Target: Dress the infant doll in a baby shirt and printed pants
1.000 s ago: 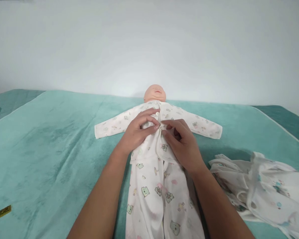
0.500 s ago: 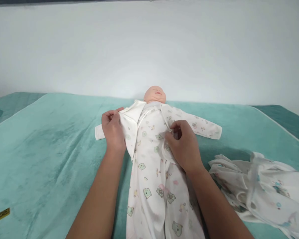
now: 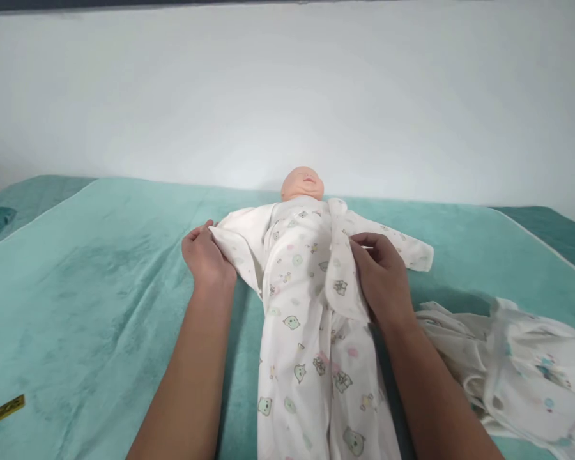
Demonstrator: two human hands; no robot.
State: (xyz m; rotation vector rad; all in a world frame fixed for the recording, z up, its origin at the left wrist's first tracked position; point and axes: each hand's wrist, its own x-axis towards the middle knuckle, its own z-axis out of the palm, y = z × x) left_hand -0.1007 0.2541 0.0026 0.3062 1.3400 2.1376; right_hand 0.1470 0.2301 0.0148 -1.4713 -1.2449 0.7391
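A baby doll (image 3: 303,184) lies on its back on a teal blanket (image 3: 100,281), dressed in a white printed sleepsuit (image 3: 306,332). The suit's front is spread open over the chest. My left hand (image 3: 206,259) is closed on the left front flap, pulled out to the left. My right hand (image 3: 383,278) grips the right front flap beside the doll's body. The doll's right sleeve (image 3: 407,249) lies stretched out flat.
A heap of white printed baby clothes (image 3: 512,364) lies at the right, close to my right forearm. A yellow tape strip (image 3: 2,412) sits at the lower left. A white wall stands behind the bed.
Both hands left the middle buttons and drew the two front flaps apart, the left hand going left, the right hand going right. The suit front now lies open.
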